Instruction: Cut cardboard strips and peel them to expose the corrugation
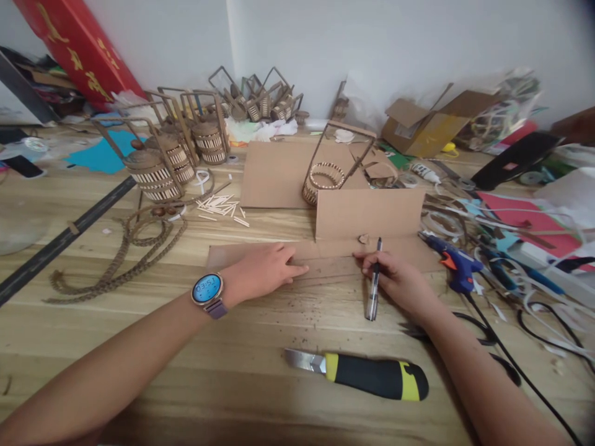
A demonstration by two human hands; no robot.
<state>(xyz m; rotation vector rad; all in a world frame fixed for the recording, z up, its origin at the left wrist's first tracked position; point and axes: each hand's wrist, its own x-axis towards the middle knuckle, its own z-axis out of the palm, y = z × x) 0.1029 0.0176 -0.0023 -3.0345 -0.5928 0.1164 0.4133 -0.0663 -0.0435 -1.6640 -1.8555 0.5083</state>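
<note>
My left hand (267,271), with a watch on its wrist, lies on a flat strip of brown cardboard (325,266), fingers stretched out. A black-and-clear pen (373,291) is held in my right hand (395,279), whose fingertips rest at the strip's right part. Behind the strip a cardboard panel (369,214) stands upright, with a small dark scrap (364,238) at its foot. Nearer me, a black-and-yellow utility knife (367,375) lies with its blade out to the left. Scissors (465,328) are partly hidden under my right forearm.
A blue glue gun (460,266) with a cord lies at the right, among strips and cutters. Woven baskets (153,173) with tall handles stand at the left, near braided cord (111,266) and short sticks (220,204). One open basket (325,176) stands behind the panel.
</note>
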